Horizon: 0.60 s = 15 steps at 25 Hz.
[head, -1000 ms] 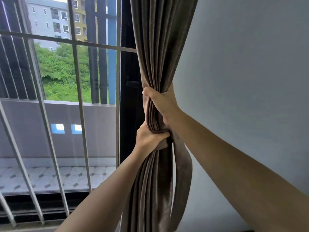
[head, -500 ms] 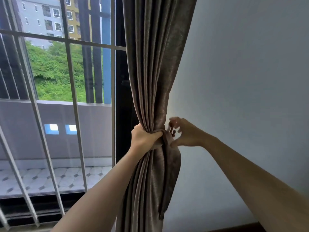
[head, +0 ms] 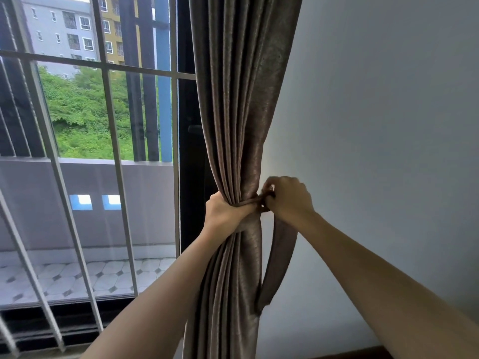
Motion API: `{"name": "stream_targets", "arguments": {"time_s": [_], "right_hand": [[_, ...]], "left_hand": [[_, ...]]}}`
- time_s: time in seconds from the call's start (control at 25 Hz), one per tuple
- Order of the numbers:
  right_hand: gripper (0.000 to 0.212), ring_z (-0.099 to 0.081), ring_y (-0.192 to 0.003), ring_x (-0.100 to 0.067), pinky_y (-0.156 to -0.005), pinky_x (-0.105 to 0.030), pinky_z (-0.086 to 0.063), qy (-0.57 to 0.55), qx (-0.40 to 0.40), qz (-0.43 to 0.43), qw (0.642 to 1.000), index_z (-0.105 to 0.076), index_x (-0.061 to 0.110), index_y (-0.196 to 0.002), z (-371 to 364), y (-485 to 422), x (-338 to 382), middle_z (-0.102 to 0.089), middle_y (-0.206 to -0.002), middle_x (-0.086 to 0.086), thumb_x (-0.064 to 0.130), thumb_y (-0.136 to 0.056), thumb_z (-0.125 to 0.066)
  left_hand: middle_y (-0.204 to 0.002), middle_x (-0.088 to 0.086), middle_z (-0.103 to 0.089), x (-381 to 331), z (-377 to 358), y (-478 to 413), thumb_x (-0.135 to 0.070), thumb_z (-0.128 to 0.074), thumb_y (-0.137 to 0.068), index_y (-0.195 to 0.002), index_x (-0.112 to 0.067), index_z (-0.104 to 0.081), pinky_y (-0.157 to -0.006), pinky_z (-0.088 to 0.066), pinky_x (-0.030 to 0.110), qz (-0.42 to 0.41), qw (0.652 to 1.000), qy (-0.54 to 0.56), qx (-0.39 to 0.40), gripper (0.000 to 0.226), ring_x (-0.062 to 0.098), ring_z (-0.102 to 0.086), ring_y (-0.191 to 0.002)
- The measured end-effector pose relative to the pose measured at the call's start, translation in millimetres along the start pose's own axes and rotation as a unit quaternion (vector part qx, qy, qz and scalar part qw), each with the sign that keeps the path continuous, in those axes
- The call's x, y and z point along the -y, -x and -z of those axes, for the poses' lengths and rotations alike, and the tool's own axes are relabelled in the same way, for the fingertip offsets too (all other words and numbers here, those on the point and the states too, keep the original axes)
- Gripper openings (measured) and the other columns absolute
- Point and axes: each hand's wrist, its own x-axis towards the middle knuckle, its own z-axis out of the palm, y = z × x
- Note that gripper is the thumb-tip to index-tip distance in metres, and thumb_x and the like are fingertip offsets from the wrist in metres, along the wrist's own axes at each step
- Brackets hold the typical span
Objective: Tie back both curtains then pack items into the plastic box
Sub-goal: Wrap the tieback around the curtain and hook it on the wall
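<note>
A brown-grey curtain (head: 241, 99) hangs gathered beside the window, next to the wall. My left hand (head: 225, 213) squeezes the bundled folds at waist height. A matching fabric tieback (head: 281, 257) wraps the bundle, and its loose loop hangs down to the right. My right hand (head: 287, 198) pinches the tieback's end against the wall side of the curtain, where a small dark hook or ring shows between the fingers. No plastic box or second curtain is in view.
A grey wall (head: 375, 125) fills the right side. To the left is a glass door with white bars (head: 114, 151), with a tiled balcony (head: 77, 278) beyond it. A dark wooden edge (head: 363, 353) shows at the bottom right.
My right hand left the curtain bundle above my left hand, dropped to the wall side and closed on the tieback's end. My left hand kept its grip.
</note>
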Motion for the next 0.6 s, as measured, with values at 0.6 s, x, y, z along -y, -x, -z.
{"name": "stream_targets", "arguments": {"time_s": [0.6], "right_hand": [[0.061, -0.054, -0.096, 0.016, -0.08, -0.009, -0.047, -0.46, 0.224, 0.075, 0.856, -0.045, 0.018, -0.126, -22, 36, 2, -0.051, -0.106, 0.021, 0.011, -0.072, -0.073]], "left_hand": [[-0.1, 0.012, -0.067, 11, 31, 4, -0.005, -0.04, -0.073, -0.117, -0.002, -0.053, -0.075, -0.056, 0.031, 0.098, 0.898, 0.367, 0.221, 0.046, 0.024, -0.064, -0.093]]}}
